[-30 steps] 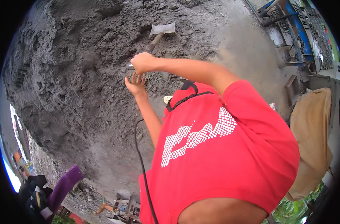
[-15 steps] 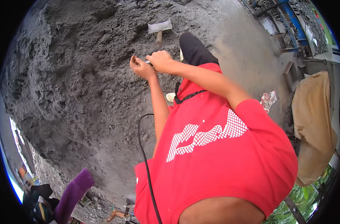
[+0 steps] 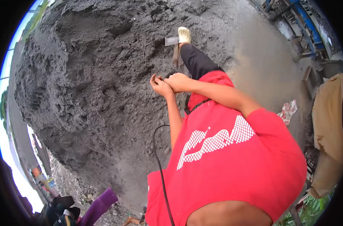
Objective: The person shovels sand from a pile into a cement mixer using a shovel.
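Observation:
A shovel with a pale metal blade (image 3: 171,41) and a wooden shaft (image 3: 175,56) stands at the grey sand pile (image 3: 88,75). My right hand (image 3: 178,82) is closed around the upper end of its handle, which the fingers largely hide. Close against it, my left hand (image 3: 162,87) is palm up with half-curled fingers apart, and nothing visible is gripped in it. A cream clog (image 3: 184,35) on my foot is beside the blade, touching or nearly touching it. The black trouser leg (image 3: 199,62) extends back from it.
A black cable (image 3: 158,158) hangs along my red shirt (image 3: 224,169). On the right are a brown sheet (image 3: 327,116), a crumpled wrapper (image 3: 288,112) and blue metal framework (image 3: 310,24). Purple cloth (image 3: 100,206) shows at the lower left.
The foot in the clog has come forward to the blade. Both hands are lower than at first and now close together. The view has shifted, so the surroundings sit differently.

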Demonstrator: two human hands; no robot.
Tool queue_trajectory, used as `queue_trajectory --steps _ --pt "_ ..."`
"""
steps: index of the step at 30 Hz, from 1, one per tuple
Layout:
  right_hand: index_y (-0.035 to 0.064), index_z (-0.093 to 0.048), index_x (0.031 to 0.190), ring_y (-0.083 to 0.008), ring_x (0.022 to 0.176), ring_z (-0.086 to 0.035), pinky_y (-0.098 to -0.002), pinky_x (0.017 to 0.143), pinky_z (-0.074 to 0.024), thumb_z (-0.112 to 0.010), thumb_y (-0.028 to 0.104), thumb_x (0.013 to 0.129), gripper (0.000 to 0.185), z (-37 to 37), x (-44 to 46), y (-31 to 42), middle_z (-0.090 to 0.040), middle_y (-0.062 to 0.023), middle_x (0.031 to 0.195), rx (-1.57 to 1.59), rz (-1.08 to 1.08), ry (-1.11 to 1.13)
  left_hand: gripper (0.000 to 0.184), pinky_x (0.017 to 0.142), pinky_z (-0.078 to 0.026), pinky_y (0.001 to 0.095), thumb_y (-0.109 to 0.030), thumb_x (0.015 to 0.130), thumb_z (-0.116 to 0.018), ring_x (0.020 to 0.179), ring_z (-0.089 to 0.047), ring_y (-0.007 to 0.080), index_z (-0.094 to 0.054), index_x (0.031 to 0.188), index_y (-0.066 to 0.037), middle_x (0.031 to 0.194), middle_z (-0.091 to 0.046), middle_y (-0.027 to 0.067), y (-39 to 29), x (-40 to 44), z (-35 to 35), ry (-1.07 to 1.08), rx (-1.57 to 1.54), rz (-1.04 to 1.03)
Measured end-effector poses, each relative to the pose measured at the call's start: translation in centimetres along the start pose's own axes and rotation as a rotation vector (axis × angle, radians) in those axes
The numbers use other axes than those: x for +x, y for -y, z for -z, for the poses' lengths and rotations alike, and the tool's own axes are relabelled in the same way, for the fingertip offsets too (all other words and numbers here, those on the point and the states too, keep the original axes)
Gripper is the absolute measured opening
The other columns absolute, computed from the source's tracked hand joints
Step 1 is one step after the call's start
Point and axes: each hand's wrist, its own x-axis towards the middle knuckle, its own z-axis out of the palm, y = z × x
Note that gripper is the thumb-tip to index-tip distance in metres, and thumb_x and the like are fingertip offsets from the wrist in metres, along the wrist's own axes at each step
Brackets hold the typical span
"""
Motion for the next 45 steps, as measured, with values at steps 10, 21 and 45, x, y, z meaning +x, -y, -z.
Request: queue_trajectory --steps 10,21,45 --pt "0.0013 -0.062 0.082 -0.0321 0.075 -0.066 -0.0420 0.066 -0.0519 -0.063 0.022 0.068 0.025 7.1 1.8 -4.4 -0.066 -0.0173 0.078 -0.028 -0.090 0.012 0.019 0.061 -0.044 0.0282 -0.006 0.089 -0.039 0.067 -0.050 0.0138 -0.053 0.101 0.000 0.077 -0.053 0.0051 -5.2 1.7 -7.8 0.003 -0.059 -0.015" --pt "0.0051 -0.066 0.078 -0.0307 0.077 -0.065 -0.0422 0.068 -0.0517 -0.059 0.023 0.072 0.021 0.8 -2.1 -6.2 -0.066 -0.0175 0.082 -0.133 -0.227 0.008 0.020 0.064 -0.046 0.0334 -0.005 0.086 -0.039 0.067 -0.055 0.0185 -0.057 0.095 0.001 0.076 -0.059 0.0097 1.9 -2.1 -6.9 0.071 0.105 0.058" --pt "0.0068 -0.064 0.080 -0.0314 0.078 -0.065 -0.0418 0.069 -0.0518 -0.059 0.019 0.070 0.016 0.4 1.5 -7.6 -0.066 -0.0163 0.080 -0.105 -0.287 -0.009 0.014 0.081 -0.043 0.0336 -0.001 0.082 -0.048 0.087 -0.054 0.0193 -0.054 0.095 0.003 0.093 -0.056 0.0103 4.1 1.3 -7.9 0.120 -0.014 0.048"
